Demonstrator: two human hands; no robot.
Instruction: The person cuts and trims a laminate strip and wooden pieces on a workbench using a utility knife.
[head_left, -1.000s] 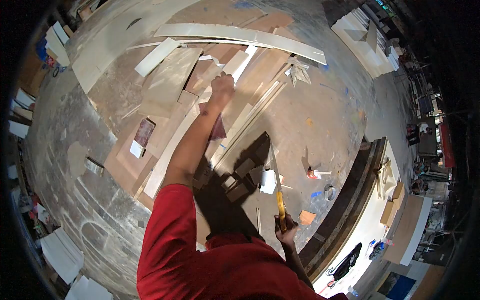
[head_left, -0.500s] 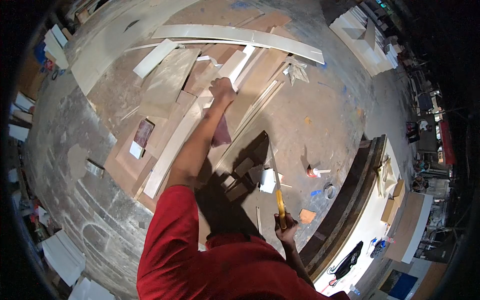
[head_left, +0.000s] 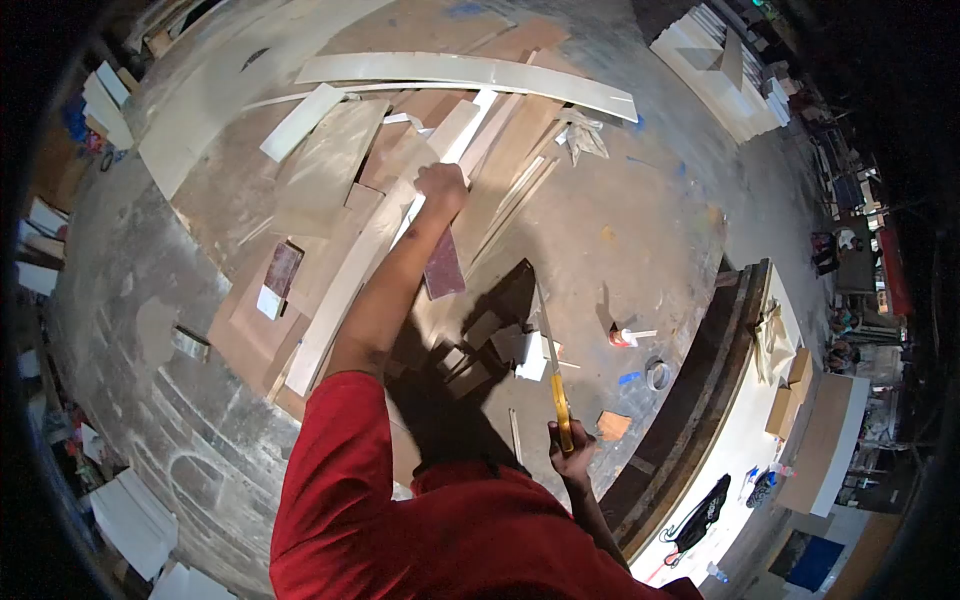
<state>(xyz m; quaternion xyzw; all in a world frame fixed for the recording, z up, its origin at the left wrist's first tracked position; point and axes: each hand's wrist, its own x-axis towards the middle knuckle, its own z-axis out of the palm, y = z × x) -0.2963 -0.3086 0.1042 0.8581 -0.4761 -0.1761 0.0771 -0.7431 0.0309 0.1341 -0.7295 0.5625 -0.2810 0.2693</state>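
My left hand (head_left: pixel 442 190) reaches out over the long pale boards on the floor. Its fingers are curled down on a long pale board (head_left: pixel 345 305), but the fingertips are partly hidden. A dark red rectangular piece (head_left: pixel 443 266) lies just below that wrist. Close to my body, my right hand (head_left: pixel 572 452) is wrapped round the yellow handle of a handsaw (head_left: pixel 560 398). The thin saw blade points away from me, over the floor, and touches no board that I can see.
A long white strip (head_left: pixel 465 72) lies across the far ends of the boards. Small offcuts (head_left: pixel 530 355), a red-and-white bottle (head_left: pixel 625 337) and a tape roll (head_left: pixel 657 375) are on the floor. At right stands a white-topped bench (head_left: pixel 735 420) with cardboard on it.
The view has shifted slightly. More of the dark red piece shows beside my left forearm. My left hand stays on the boards and my right hand still holds the saw.
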